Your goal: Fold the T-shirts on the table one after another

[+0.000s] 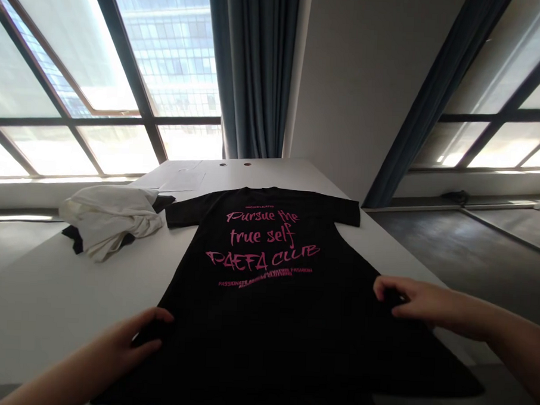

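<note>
A black T-shirt point(265, 321) with pink lettering lies spread over the white table, its collar and both sleeves at the far end and its hem toward me. At its left side edge, my left hand point(145, 334) grips the cloth between thumb and fingers. On the opposite side my right hand point(404, 298) pinches the right edge a little higher up, the fabric bunched in its fingers. The hem fans out wide near the bottom of the view and hangs past the table's near edge at the right.
A crumpled white garment point(112, 219) with black parts sits left of the shirt. Sheets of paper point(184, 178) lie toward the back of the white table point(37, 300), near two round holes. Windows, a blue-grey curtain point(253, 70) and a pillar point(346, 92) stand behind.
</note>
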### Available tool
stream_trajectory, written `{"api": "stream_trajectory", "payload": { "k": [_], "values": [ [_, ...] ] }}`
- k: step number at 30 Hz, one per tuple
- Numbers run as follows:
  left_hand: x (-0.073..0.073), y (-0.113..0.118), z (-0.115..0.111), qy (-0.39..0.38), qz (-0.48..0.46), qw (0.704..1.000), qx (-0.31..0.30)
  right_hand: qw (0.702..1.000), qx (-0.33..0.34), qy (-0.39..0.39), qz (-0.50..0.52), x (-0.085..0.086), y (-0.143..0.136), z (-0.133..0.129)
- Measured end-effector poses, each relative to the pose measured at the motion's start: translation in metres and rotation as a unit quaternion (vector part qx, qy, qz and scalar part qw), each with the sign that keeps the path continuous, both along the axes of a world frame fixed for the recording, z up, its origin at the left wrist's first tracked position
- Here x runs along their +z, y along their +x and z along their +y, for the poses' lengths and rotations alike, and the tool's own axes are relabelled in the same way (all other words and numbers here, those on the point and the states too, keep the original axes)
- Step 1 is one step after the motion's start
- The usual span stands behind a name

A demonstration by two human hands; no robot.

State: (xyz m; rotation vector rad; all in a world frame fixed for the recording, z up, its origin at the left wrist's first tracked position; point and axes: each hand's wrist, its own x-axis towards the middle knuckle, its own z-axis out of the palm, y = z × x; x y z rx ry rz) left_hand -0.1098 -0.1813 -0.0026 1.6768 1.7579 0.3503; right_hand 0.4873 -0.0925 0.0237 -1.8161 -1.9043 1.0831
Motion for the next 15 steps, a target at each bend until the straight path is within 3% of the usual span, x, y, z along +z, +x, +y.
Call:
{"api": "stream_trajectory", "payload": {
  "k": [3, 5, 8, 11, 15],
  "values": [
    [-0.007, -0.004, -0.008, -0.044, 0.091, 0.995, -0.020, 0.990, 0.042, -0.106, -0.082, -0.004, 0.000, -0.014],
    [0.003, -0.001, -0.005, -0.064, 0.143, 0.987, -0.023, 0.982, 0.085, -0.069, -0.150, 0.001, 0.002, -0.015],
    [0.026, 0.013, 0.012, -0.015, 0.207, 0.978, -0.029, 0.958, 0.124, -0.038, -0.256, 0.019, -0.003, -0.006],
    [0.040, 0.039, 0.044, 0.059, 0.249, 0.963, -0.084, 0.940, 0.162, 0.005, -0.299, 0.037, -0.027, 0.019],
    [0.035, 0.082, 0.115, 0.153, 0.261, 0.931, -0.207, 0.910, 0.269, 0.106, -0.296, 0.036, -0.084, 0.081]
  ]
}}
